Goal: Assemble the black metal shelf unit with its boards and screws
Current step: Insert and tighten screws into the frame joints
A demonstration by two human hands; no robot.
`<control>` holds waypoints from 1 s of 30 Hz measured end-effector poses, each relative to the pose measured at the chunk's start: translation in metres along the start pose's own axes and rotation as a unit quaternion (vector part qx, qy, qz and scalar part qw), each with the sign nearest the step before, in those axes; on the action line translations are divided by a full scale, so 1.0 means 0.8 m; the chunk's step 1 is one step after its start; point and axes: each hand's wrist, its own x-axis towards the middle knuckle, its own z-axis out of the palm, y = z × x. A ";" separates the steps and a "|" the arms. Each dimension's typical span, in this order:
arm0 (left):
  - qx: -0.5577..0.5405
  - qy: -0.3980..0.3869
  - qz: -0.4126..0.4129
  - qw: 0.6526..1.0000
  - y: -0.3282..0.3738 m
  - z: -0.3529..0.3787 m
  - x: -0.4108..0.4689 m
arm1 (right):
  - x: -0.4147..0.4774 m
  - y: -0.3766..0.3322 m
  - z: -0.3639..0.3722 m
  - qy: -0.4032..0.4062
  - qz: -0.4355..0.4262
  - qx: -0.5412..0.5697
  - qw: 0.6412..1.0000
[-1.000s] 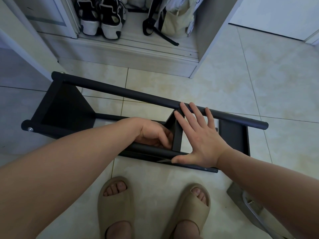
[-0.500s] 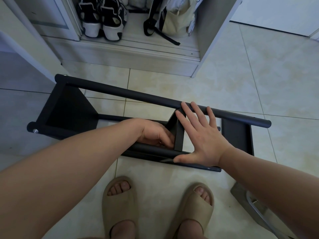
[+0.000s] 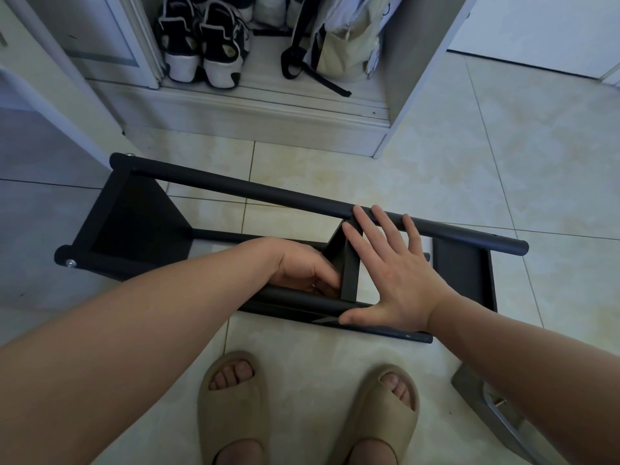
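Black metal shelf unit [image 3: 268,193] lies on its side on tiled floor [image 3: 436,162], mid-view, long tubes running 9 to 3 o'clock. Right hand [image 3: 396,280] flat across frame: fingers [image 3: 385,219] straight and spread, tips on far tube, thumb on near tube. Left hand [image 3: 302,266] reaches inside frame beside middle board [image 3: 349,263]; fingers curled at near tube, whether grasping anything cannot be told. Screw head [image 3: 70,262] at 9 o'clock tube end. Beige slippers [image 3: 231,397] at 6 o'clock. Sneakers [image 3: 208,45] at 11 o'clock, tote bag [image 3: 342,48] at 12.
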 end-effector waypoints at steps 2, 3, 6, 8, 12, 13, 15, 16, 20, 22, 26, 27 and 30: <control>0.004 0.008 0.004 1.000 -0.002 -0.001 0.002 | 0.000 0.000 0.000 -0.001 0.000 -0.001 1.000; 0.003 0.013 0.005 1.000 -0.002 -0.002 0.003 | 0.001 0.001 0.000 0.000 0.000 -0.001 1.000; 0.002 0.019 0.001 1.000 -0.001 -0.002 0.004 | 0.000 0.001 0.000 0.001 0.000 -0.002 1.000; 0.002 0.018 -0.001 1.000 0.000 -0.001 0.002 | 0.000 0.000 0.001 0.002 -0.001 -0.002 1.000; -0.002 0.017 0.003 1.000 0.003 0.000 0.000 | 0.001 0.000 0.000 -0.001 0.002 -0.004 1.000; -0.003 0.014 0.005 1.000 0.004 0.000 0.000 | 0.001 0.000 0.000 -0.001 0.002 -0.004 1.000; -0.002 0.009 0.007 1.000 0.004 0.000 -0.001 | 0.001 0.000 0.000 -0.001 0.002 -0.002 1.000; -0.002 0.008 0.006 1.000 0.005 0.000 -0.001 | 0.001 0.000 0.000 -0.001 0.001 -0.002 1.000; -0.003 0.007 0.004 1.000 0.007 0.002 -0.004 | 0.000 0.000 0.000 0.000 0.003 -0.002 1.000; -0.010 0.016 0.002 1.000 0.007 0.003 -0.003 | 0.001 0.000 0.000 0.000 0.002 -0.004 1.000; 0.003 0.029 -0.010 1.000 0.004 0.003 0.000 | 0.001 0.000 0.000 0.001 0.002 -0.004 1.000; 0.010 0.027 -0.008 1.000 0.003 0.003 0.000 | 0.001 0.000 0.000 0.001 0.002 -0.004 1.000; 0.019 0.029 0.001 0.999 0.002 0.001 0.001 | 0.000 0.000 0.000 -0.001 0.002 -0.004 1.000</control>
